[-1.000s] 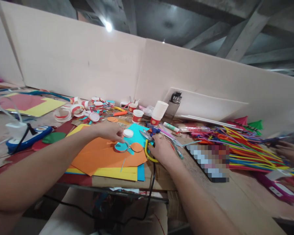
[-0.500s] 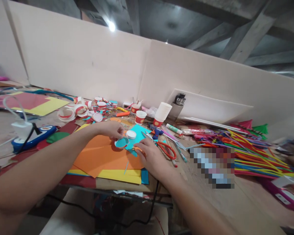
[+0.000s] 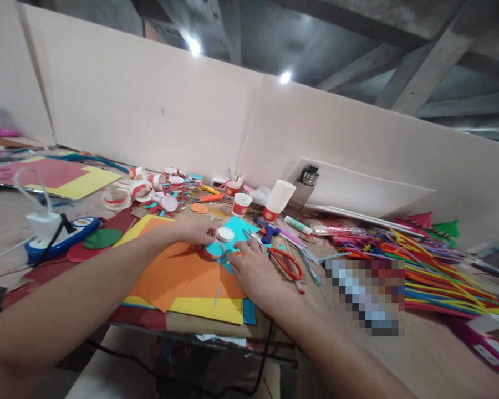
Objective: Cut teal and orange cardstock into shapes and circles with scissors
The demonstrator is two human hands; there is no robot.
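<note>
A short cut-down paper cup (image 3: 214, 251), teal inside, sits between my two hands above the sheets of coloured paper. My left hand (image 3: 196, 230) comes in from the left with its fingers closed on the cup's left rim. From the right, my right hand (image 3: 251, 265) has curled fingers closed at the cup's right edge. A small orange bit shows by those fingers. Just behind the cup lies a white round cup base (image 3: 225, 234), on a teal paper sheet (image 3: 239, 224). Orange paper (image 3: 178, 277) lies beneath, over yellow paper (image 3: 212, 310).
Red-handled scissors (image 3: 289, 265) and a blue glue gun (image 3: 269, 233) lie right of my right hand. Paper cups (image 3: 242, 205) stand behind. Cut cup rings (image 3: 141, 191) are heaped at back left. A blue power strip (image 3: 62, 241) is left; pipe cleaners (image 3: 436, 271) spread right.
My left hand has come down and right onto the cut cup. My right fingers have closed in at its other side. The view has shifted slightly.
</note>
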